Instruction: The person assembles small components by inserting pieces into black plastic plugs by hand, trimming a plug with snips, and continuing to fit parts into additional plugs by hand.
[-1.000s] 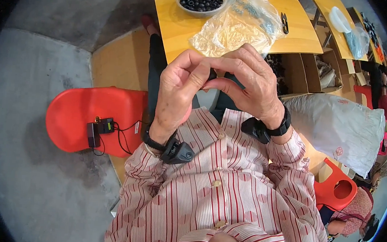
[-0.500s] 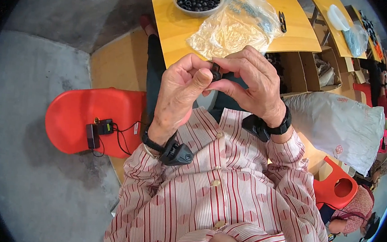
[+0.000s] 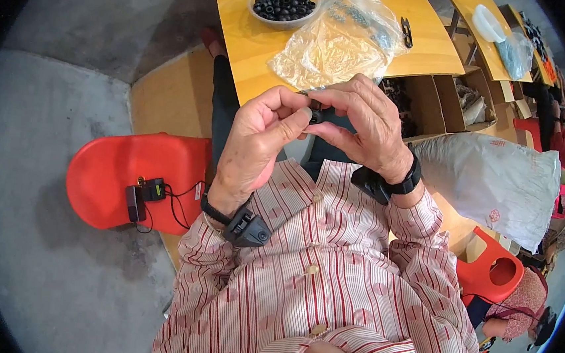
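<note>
Between my fingertips is a small black round part [image 3: 315, 115], partly hidden by the fingers. My left hand [image 3: 259, 138] pinches it from the left, thumb and forefinger closed on it. From the other side my right hand [image 3: 366, 120] grips the same part with thumb and fingers. Both hands are raised in front of my chest, just short of the yellow table [image 3: 241, 64]. A clear tub [image 3: 282, 22] full of black ring-like parts [image 3: 283, 2] stands on that table. Beside it lies a crumpled clear plastic bag [image 3: 339, 45] with small bluish-grey pieces inside.
Black thread snips [image 3: 406, 32] lie right of the bag. Cardboard boxes [image 3: 464, 104] sit under the table, near a big white sack [image 3: 488, 179]. A red chair [image 3: 110, 176] at left bears small black devices [image 3: 145, 195]. Other people [image 3: 518, 298] are at the far right.
My left thumb has slid slightly right and down across the black part, and the part is turned a little. Both hands still hold it. The whole view has shifted slightly.
</note>
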Demonstrator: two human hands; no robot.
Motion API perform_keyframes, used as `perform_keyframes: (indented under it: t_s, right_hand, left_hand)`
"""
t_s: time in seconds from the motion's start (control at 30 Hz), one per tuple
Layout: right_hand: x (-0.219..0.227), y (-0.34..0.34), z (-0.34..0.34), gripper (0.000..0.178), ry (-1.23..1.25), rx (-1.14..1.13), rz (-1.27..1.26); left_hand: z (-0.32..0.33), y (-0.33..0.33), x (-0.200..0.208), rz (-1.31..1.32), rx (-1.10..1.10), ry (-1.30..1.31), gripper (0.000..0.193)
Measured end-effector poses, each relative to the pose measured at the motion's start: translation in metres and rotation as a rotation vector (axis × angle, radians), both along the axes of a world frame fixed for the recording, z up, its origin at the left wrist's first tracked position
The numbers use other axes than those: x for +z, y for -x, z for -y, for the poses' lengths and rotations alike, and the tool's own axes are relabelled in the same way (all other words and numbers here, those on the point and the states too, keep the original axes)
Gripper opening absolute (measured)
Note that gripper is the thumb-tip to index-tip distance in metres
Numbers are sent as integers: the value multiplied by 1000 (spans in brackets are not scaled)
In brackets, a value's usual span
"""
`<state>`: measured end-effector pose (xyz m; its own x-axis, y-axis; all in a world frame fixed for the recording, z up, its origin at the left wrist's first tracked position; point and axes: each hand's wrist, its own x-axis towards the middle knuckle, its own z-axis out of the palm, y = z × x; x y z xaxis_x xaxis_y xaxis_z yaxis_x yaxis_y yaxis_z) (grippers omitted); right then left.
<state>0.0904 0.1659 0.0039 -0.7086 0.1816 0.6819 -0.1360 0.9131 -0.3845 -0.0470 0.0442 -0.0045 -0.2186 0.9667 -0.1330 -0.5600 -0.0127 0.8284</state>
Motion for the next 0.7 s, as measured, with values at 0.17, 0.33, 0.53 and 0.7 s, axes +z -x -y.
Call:
perform_keyframes:
  t_s: [0.17, 0.33, 0.53, 0.7]
  right_hand:
    - [0, -2, -1, 44, 0, -8, 23]
    - [-3, -1, 0, 44, -5, 7, -2]
    - [-3, 0, 2, 44, -10, -16, 7]
    - [-4, -3, 3, 42, -45, -68, 6]
  left_hand:
    - [-2, -8, 3, -7, 106, -61, 12]
    - [-1, -8, 5, -91, 94, -83, 11]
    - [-1, -5, 5, -209, 82, -53, 11]
    - [-2, -6, 3, -221, 79, -24, 13]
